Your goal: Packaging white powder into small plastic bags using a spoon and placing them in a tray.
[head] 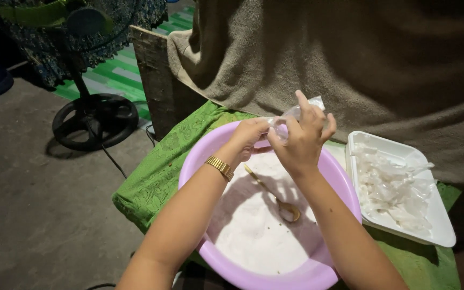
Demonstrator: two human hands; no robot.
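My left hand [248, 137] and my right hand [303, 135] meet above the far rim of a lilac plastic basin [200, 156]. Both pinch a small clear plastic bag [296, 111] between their fingers; its top sticks up past my right thumb. A gold watch [220, 167] circles my left wrist. The basin holds a bed of white powder [253, 225], and a gold spoon [283, 203] lies in it, bowl toward me.
A white foam tray [447, 231] with several filled clear bags [390, 188] sits right of the basin. Both rest on a green cloth [151, 182]. A grey-brown blanket [361, 59] hangs behind. A black fan base [95, 121] and its cord stand on the concrete floor at left.
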